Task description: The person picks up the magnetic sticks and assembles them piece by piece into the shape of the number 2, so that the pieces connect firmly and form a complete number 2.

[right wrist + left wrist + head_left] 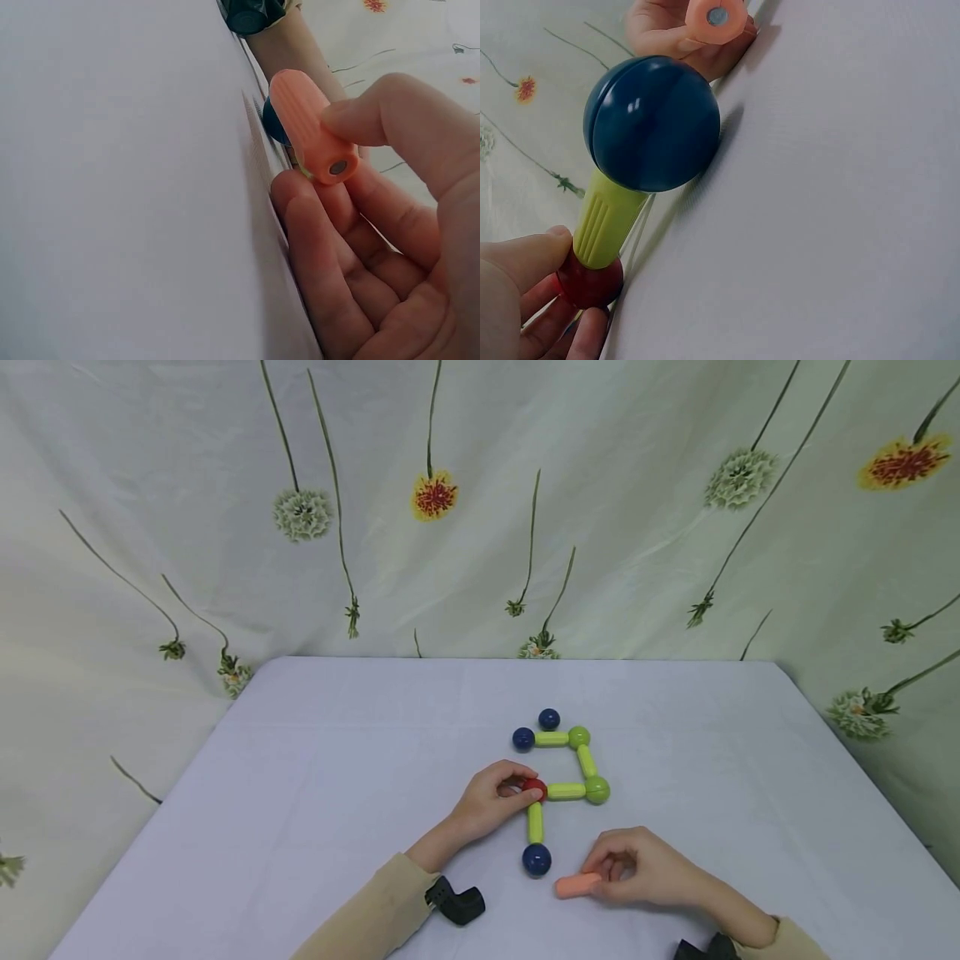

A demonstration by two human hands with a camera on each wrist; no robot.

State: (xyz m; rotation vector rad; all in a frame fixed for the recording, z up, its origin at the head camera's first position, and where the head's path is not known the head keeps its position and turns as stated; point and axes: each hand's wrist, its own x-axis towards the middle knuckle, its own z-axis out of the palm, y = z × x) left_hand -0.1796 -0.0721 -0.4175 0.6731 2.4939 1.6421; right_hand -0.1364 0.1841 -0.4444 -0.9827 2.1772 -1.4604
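Note:
On the table lies a chain of magnetic balls and rods. My left hand [487,802] grips its red ball [535,789] between thumb and fingers. From that ball one yellow-green rod [536,823] runs toward me to a dark blue ball [537,860]. Another rod [566,792] goes right to a green ball [597,790], and the chain continues back to a second green ball [579,737] and left to a blue ball [523,739]. My right hand [645,866] pinches an orange rod [576,885] just right of the near blue ball; a metal tip [339,167] shows on its end.
A loose-looking dark blue ball [549,719] sits behind the far rod; whether it touches the chain I cannot tell. The white table [360,735] ends at a flower-print cloth [630,527] behind. A black strap device [459,903] is on the left wrist.

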